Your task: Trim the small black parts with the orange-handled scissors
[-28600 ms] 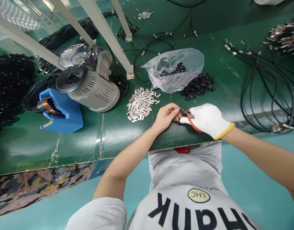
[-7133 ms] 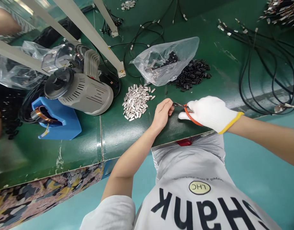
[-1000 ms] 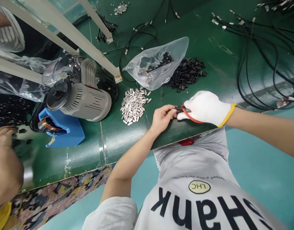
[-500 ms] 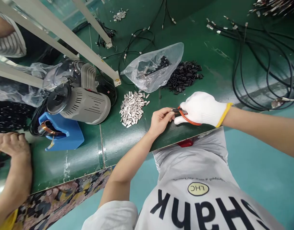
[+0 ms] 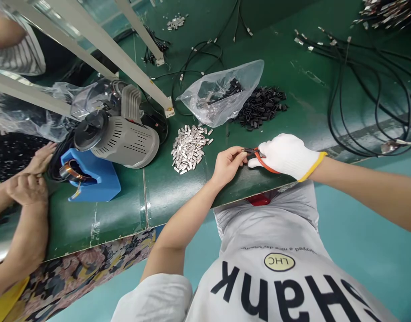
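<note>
In a white glove with a yellow cuff, my right hand (image 5: pixel 287 155) is closed around red-handled pliers (image 5: pixel 266 164). The dark jaws point left and meet the fingertips of my left hand (image 5: pixel 228 164). That bare hand pinches something small at the jaws, mostly hidden by the fingers. Both hands are just above the green table (image 5: pixel 172 203), close to its front edge. Left of them lies a pile of small silvery metal connector pieces (image 5: pixel 189 148). Beyond my hands is a heap of small black plastic pieces (image 5: pixel 263 107), partly under a clear plastic bag (image 5: pixel 222 96) holding more.
A grey machine (image 5: pixel 125 141) and a blue tape dispenser (image 5: pixel 106 183) stand at left, beside white frame posts (image 5: pixel 118 53). Coiled black cables (image 5: pixel 342 89) lie at right. A co-worker's hands (image 5: pixel 29 185) rest at the far left. A metal-tipped bundle (image 5: pixel 389 13) lies at upper right.
The view has shifted slightly, so most things sit a little further right. My hands keep the same hold at the pliers' jaws. A co-worker's second hand now shows at the left.
</note>
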The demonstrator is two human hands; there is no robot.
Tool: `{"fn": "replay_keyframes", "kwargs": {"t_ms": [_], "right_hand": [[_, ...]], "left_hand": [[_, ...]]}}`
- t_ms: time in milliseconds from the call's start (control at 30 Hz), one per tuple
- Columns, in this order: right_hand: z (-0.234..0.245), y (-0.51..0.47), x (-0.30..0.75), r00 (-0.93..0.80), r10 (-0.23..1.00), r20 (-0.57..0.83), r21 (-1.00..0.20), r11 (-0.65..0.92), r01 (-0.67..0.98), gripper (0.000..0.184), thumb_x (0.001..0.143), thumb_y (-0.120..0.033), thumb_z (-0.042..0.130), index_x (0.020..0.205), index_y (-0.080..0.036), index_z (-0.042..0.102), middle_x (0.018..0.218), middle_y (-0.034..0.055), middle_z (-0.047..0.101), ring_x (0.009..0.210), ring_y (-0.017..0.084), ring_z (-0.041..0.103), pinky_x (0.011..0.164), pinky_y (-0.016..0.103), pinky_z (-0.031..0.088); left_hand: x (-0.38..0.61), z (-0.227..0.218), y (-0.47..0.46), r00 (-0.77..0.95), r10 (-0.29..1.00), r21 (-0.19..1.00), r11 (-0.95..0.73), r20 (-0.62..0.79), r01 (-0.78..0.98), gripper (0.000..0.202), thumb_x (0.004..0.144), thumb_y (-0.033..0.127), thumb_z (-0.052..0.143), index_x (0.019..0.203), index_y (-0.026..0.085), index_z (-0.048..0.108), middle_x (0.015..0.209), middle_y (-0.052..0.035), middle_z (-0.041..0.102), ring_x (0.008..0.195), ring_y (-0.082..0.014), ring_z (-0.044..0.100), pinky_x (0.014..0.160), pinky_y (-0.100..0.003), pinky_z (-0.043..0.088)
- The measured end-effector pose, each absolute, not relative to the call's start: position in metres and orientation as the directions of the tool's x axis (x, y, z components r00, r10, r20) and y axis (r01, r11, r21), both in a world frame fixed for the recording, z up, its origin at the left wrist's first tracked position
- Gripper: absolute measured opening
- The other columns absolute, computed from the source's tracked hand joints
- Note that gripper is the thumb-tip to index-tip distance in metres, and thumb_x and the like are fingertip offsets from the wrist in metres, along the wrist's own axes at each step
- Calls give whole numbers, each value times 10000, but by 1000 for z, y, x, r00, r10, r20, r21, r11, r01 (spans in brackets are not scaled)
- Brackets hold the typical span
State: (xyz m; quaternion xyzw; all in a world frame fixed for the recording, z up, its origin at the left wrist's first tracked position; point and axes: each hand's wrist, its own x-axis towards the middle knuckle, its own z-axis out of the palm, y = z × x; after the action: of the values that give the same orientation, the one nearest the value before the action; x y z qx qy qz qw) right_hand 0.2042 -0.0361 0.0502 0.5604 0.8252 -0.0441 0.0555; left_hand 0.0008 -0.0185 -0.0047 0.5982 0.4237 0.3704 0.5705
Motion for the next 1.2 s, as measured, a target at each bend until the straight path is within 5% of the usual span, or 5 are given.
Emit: {"fn": "replay_keyframes", "kwargs": {"t_ms": [533,800,1200], "right_hand": [[43,-45,192,-284,957,-58,57,288,956,705,980,-726,292,911,-146,686,781,171,698,767,328,672,601,346,283],[24,-37,187,-332,943,16,62,331,942,615,992,-651,335,890,-146,671,780,164,690,781,307,638,644,352,302],[23,-26,193,-444,895,39,-30,445,895,577,1024,-546,274,851,-220,717,851,184,686,837,315,578,707,415,305]], "left_hand": [[-8,-2,-12,402,916,1000,3,-11,22,408,926,552,643,901,155,731,697,-26,680,575,-93,541,579,-237,443],[-8,1,-9,413,873,897,376,-259,-232,291,852,376,671,697,130,693,525,-16,580,430,-71,425,459,-245,333],[-14,3,-7,541,700,675,677,-466,-293,246,814,307,644,655,121,659,486,-9,501,409,-58,322,457,-258,311]]}}
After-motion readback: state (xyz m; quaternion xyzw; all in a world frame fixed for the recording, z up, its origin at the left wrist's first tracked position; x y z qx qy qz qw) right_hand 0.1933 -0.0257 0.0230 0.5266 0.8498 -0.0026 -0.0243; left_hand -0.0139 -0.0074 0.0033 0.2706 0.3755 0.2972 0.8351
